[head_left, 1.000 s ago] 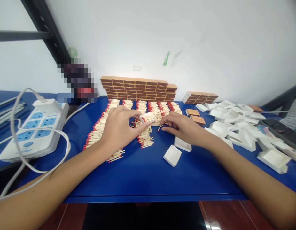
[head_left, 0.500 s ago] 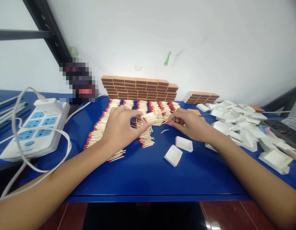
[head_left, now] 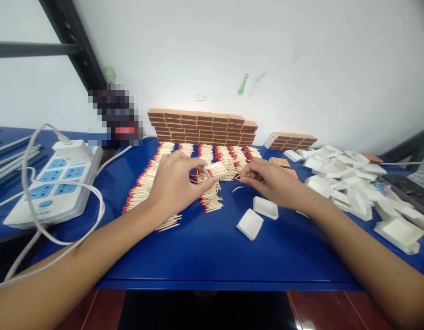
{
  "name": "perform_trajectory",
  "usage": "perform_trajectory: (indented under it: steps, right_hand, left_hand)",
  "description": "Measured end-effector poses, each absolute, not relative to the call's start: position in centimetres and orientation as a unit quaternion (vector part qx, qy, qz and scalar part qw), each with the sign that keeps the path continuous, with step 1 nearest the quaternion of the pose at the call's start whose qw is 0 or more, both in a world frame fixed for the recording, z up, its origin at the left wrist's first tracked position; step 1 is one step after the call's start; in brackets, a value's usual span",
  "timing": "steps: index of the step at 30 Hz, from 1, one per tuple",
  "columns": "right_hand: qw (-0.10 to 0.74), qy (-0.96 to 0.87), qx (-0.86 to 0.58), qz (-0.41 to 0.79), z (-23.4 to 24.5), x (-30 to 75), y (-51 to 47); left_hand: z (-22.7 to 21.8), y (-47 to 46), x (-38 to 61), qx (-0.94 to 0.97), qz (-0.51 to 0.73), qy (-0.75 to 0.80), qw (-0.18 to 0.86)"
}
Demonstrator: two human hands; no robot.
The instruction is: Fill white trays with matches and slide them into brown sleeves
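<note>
My left hand [head_left: 174, 181] pinches a small white matchbox tray [head_left: 215, 170] with matches in it, a little above rows of red-tipped matches [head_left: 184, 174] spread on the blue table [head_left: 212, 256]. My right hand [head_left: 270, 181] is just to the tray's right, fingers pinched together; what they hold is too small to make out. One loose match [head_left: 236, 189] lies on the table below those fingers. Two empty white trays [head_left: 249, 223] [head_left: 266, 207] sit near my right wrist.
A wall of stacked brown matchboxes [head_left: 201, 127] stands at the back, with a smaller stack [head_left: 290, 141] to its right. A heap of empty white trays [head_left: 349, 178] covers the right side. A white and blue power strip [head_left: 57, 183] with cables lies left. A dark phone [head_left: 406, 188] lies far right.
My right hand has lifted off the table and moved slightly back and right, leaving one match lying there. My left hand keeps the tray almost still.
</note>
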State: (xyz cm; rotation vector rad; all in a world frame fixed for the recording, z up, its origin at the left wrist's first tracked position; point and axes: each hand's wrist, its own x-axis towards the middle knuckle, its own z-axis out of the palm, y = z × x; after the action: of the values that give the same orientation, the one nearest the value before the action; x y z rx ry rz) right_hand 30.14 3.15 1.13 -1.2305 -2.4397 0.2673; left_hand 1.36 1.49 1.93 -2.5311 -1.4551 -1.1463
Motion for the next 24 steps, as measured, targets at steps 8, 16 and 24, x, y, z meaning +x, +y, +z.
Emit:
perform_trajectory:
  steps: [8, 16, 24]
  right_hand:
    - [0.191, -0.882, -0.412, 0.125, 1.3, 29.6, 2.4]
    - [0.151, -0.887, -0.408, 0.156, 1.2, 30.4, 2.7]
    - [0.118, -0.882, -0.426, 0.165, 1.9, 30.0, 2.1]
  left_hand:
    - [1.8, 1.6, 1.4, -0.81, -0.361, -0.461, 0.0]
    - [1.7, 1.6, 1.4, -0.814, -0.358, -0.458, 0.0]
    - [1.5, 1.7, 1.3, -0.816, -0.358, -0.454, -0.003]
